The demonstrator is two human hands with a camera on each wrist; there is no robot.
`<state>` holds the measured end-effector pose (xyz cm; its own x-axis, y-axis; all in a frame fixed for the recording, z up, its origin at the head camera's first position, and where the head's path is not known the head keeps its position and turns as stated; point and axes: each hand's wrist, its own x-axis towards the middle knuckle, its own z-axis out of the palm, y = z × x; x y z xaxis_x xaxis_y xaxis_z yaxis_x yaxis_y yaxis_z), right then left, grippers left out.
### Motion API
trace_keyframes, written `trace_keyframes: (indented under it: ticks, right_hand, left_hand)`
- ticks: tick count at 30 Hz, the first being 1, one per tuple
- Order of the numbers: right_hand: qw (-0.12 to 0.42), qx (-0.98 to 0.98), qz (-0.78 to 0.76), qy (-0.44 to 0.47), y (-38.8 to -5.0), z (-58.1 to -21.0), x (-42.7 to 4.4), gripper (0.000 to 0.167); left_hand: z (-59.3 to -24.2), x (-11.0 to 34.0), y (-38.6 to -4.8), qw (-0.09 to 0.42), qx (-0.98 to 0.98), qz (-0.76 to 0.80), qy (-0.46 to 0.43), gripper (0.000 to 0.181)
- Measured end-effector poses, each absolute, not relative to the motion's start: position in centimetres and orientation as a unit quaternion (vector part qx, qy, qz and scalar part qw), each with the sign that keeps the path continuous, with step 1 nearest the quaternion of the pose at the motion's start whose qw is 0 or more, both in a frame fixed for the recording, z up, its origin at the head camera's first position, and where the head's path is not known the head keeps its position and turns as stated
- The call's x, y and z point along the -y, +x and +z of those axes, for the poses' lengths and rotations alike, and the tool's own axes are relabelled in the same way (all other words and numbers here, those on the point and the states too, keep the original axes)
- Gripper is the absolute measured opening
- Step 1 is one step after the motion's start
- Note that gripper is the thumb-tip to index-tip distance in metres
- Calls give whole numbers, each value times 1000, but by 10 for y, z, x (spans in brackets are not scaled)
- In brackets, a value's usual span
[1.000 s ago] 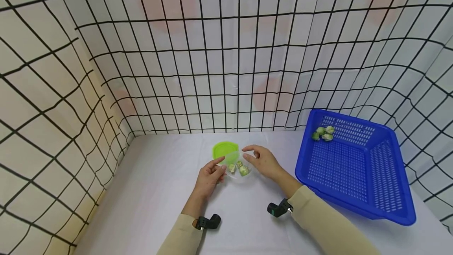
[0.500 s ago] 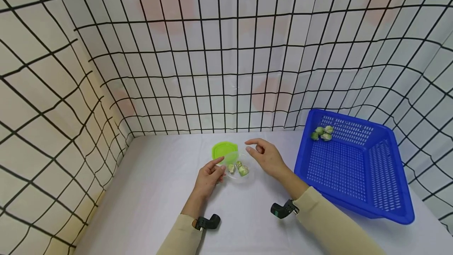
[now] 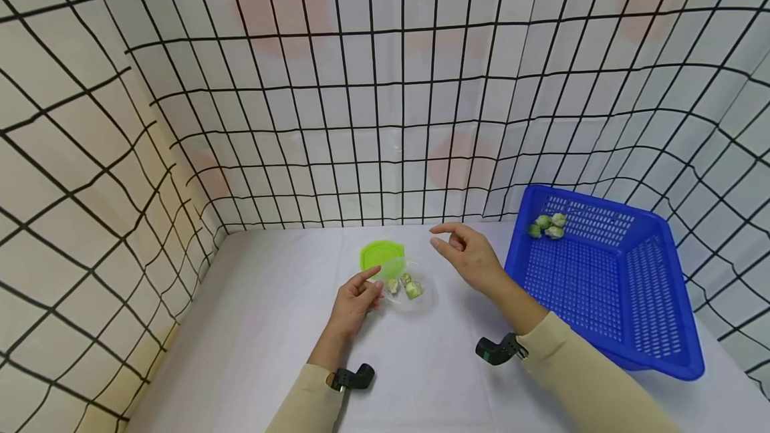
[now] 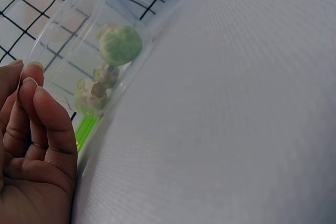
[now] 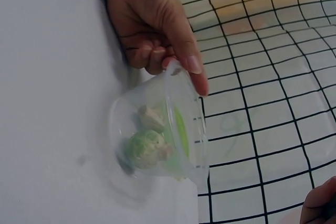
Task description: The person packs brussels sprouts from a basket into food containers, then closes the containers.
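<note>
Tub (image 5: 131, 108) of clear plastic stands on the white cloth (image 3: 271, 326) in front of the person, and I read the clock with this tub as its centre and twelve o'clock at the far side. Inside it I can count three sprouts (image 3: 414, 290), pale green and near to one another. At nine o'clock of the tub is the left hand (image 3: 353, 303), which pinches the rim between its thumb and fingers, with hardly any gap there beyond the thin plastic. The right hand (image 3: 472, 259) is in the air at two o'clock, apart from the tub; its thumb and index finger are bent and parted by a small gap, and they hold nothing. At eleven o'clock, just behind the tub, lies a bright green lid (image 3: 375, 256); whether the two touch, I cannot tell. At three o'clock, well apart from the tub, there is a big blue basket (image 3: 589, 286) with pierced walls, and four more sprouts (image 3: 555, 232) sit together in its far corner, between ten and eleven o'clock of the basket itself. At twelve o'clock, behind everything, rises a black grid (image 3: 403, 127) before pale sheeting.
</note>
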<state>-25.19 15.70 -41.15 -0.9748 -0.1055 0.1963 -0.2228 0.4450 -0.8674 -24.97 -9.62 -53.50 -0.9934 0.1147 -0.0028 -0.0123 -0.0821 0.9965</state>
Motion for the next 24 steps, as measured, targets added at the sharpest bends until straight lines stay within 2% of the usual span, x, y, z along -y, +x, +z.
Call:
trace_keyframes:
  ticks: [11, 17, 24]
  right_hand:
    - [69, 859, 499, 95, -257, -397, -188, 35]
    - [92, 867, 482, 92, -262, -389, -214, 36]
    - [91, 877, 467, 72, -267, -386, -247, 44]
  left_hand:
    - [-534, 96, -250, 44, -671, 739, 39, 43]
    - [-535, 96, -250, 44, -669, 741, 42, 42]
    - [-535, 97, -251, 43, -673, 737, 47, 43]
